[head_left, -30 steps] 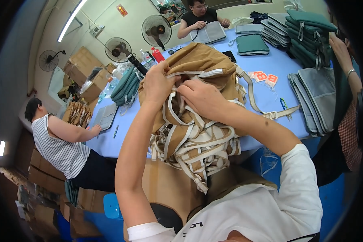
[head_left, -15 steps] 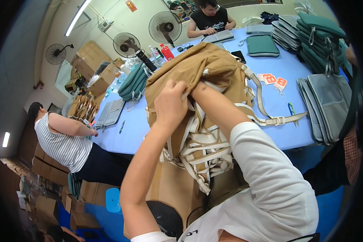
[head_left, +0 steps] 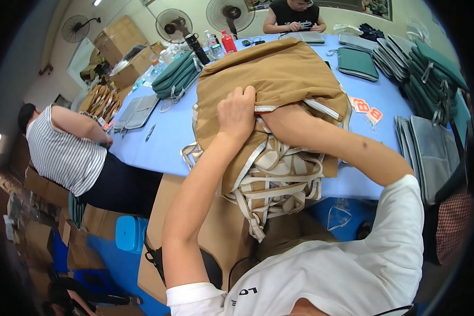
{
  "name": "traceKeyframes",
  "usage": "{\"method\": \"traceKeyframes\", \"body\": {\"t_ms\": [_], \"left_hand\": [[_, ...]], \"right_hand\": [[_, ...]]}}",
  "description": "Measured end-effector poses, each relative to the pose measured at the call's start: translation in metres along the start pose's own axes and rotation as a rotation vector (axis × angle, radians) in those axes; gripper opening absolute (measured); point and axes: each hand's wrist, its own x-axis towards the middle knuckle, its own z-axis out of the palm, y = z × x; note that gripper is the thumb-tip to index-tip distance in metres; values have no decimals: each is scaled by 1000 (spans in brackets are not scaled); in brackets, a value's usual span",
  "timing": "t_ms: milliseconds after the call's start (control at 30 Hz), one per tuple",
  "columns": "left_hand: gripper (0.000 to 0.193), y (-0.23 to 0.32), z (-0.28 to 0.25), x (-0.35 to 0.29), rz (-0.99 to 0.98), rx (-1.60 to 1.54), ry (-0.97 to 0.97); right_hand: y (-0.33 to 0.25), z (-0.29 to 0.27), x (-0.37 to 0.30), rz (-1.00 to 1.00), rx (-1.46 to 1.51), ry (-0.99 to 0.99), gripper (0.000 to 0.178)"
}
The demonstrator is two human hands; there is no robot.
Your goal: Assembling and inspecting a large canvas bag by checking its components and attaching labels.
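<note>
A tan fabric bag (head_left: 279,68) with cream trim lies over the near edge of the blue table, its opening toward me. My left hand (head_left: 237,113) is closed on the fabric at the edge of that opening. My right forearm (head_left: 332,134) reaches into the bag from the right; the right hand is inside, so its fingers are hidden. Beneath the opening, a tangle of tan and cream straps (head_left: 282,174) hangs over the table edge.
Green padded cases (head_left: 176,76) and a grey case (head_left: 137,113) lie left on the table (head_left: 174,142). More green cases (head_left: 432,79) and grey cases (head_left: 429,147) are stacked right, near orange-and-white tags (head_left: 374,115). One person (head_left: 295,18) sits opposite; another (head_left: 71,152) stands left.
My right arm has gone deeper into the bag, its elbow swinging out to the right. The bag's upper fabric has spread flatter and wider. My left hand still grips the opening's edge.
</note>
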Motion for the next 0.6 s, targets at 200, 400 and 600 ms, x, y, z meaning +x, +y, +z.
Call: {"method": "traceKeyframes", "body": {"t_ms": [200, 400, 600], "left_hand": [[19, -7, -22, 13, -135, -366, 25], [34, -14, -48, -4, -44, -799, 109], [45, -104, 19, -162, -700, -606, 8]], "right_hand": [[-1, 1, 24, 38, 174, -160, 36], [36, 2, 41, 124, 264, 56, 37], [-11, -10, -7, 35, 19, -182, 30]]}}
